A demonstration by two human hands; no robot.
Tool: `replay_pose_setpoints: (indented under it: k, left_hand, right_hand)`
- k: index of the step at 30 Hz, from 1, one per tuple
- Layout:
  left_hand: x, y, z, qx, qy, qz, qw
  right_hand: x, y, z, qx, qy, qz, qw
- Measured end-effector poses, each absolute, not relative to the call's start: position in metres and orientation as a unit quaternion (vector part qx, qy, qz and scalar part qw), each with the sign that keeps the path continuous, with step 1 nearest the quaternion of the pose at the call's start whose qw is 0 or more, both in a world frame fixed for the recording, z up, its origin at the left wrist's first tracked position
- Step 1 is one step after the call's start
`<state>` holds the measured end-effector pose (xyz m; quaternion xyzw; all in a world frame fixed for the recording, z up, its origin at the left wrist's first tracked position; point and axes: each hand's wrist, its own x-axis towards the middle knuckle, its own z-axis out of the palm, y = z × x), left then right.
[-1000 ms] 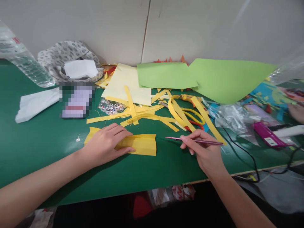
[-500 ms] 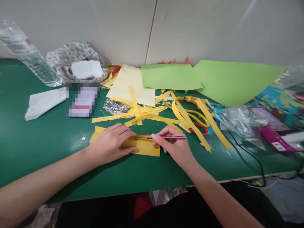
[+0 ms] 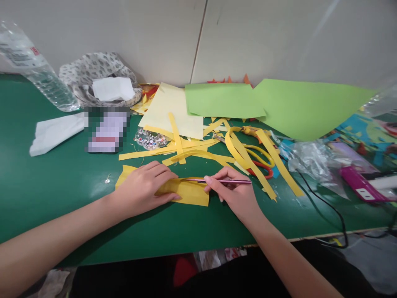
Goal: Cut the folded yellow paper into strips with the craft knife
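Observation:
A folded piece of yellow paper (image 3: 194,196) lies on the green table near its front edge. My left hand (image 3: 147,185) is closed on it, with the fingers along the back edge and the thumb on the front. A slim pink pen (image 3: 231,181) is pinched in my right hand (image 3: 234,192), its thin end lying along the paper's upper fold and pointing left toward my left fingertips. The exact tip is hard to make out. Behind my hands lie yellow paper strips (image 3: 201,154), and scissors (image 3: 260,157) with yellow and orange handles are partly under them.
Cream paper (image 3: 173,101) and green sheets (image 3: 226,100) lie along the wall. On the left are a phone (image 3: 107,132), a tissue (image 3: 57,133), a spotted cloth bag (image 3: 99,68) and a tilted plastic bottle (image 3: 40,70). A magenta glue gun (image 3: 361,186) with a black cord lies right.
My right hand has shifted slightly to the right with the pen, drawing it along the paper's fold. The left hand stays in place on the paper.

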<state>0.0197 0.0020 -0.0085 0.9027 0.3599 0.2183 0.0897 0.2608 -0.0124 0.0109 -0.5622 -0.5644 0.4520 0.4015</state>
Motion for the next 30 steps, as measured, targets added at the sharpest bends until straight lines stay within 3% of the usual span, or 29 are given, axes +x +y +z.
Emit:
replay_pose_setpoints:
  k: [30]
  left_hand:
    - [0.021,0.002,-0.009,0.901,0.363,0.222,0.079]
  right_hand:
    - [0.317,-0.024,0.003,-0.611,-0.541,0.387,0.429]
